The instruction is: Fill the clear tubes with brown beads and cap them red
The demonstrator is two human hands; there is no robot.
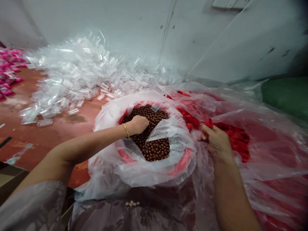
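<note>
Cap [208, 123], red, pinched in my right hand [216, 141] above the cap bag [264, 128], axis unclear. My left hand [139, 124] is closed, knuckles up, among brown balls [154, 147] in the lined tub [183, 163].

Position: the camera sits on my head, above my lap.
Direction: it looks forward and down, over my arms toward the wall [134, 29].
Nearness: close; the lined tub [183, 163] fills the centre.

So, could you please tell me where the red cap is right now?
In the head view, the small red plastic cap sits right of centre, pinched in the right hand, above the bag of red caps.
</note>
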